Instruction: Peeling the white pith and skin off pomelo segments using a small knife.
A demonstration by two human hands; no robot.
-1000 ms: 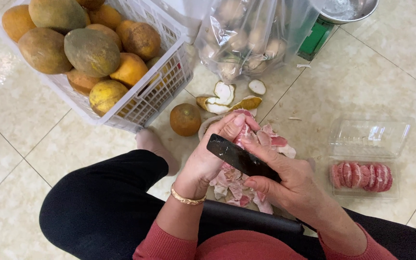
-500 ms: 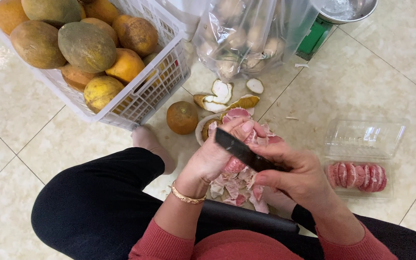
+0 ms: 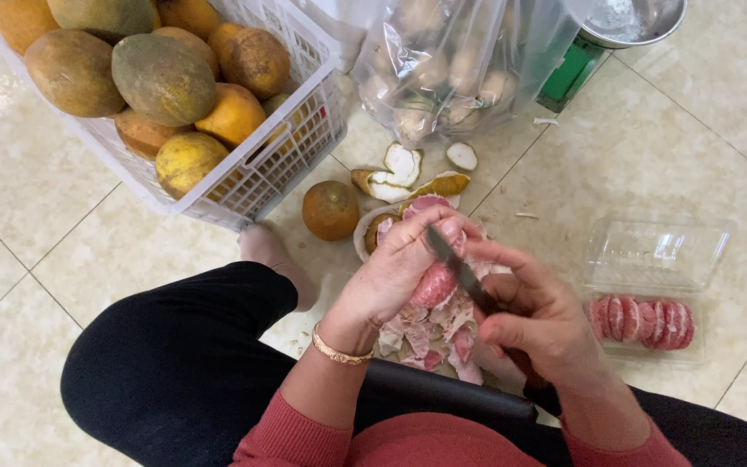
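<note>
Segment: a pink pomelo segment (image 3: 434,284) sits in front of the lap, above a heap of pink peelings (image 3: 430,333) on the tile floor (image 3: 62,259).
Left hand (image 3: 395,272): curled round the segment, fingers closed on it, thumb on top near the blade.
Right hand (image 3: 542,320): closed on the dark handle of a knife (image 3: 464,275) — the blade slants up to the left and lies against the segment.
Tray: a clear plastic tray (image 3: 650,346) just right of the hands, a row of peeled pink segments inside, its lid (image 3: 654,251) open behind.
Whole fruit: one small brownish-orange fruit (image 3: 330,210) on the floor, just beyond the left hand.
Rinds: cut pieces of peel (image 3: 404,169) near it, white side up.
Crate: a white crate (image 3: 278,156) at top left — full of large green-brown and orange fruit.
Bag: a clear bag (image 3: 451,69) of pale peeled fruit at the top.
</note>
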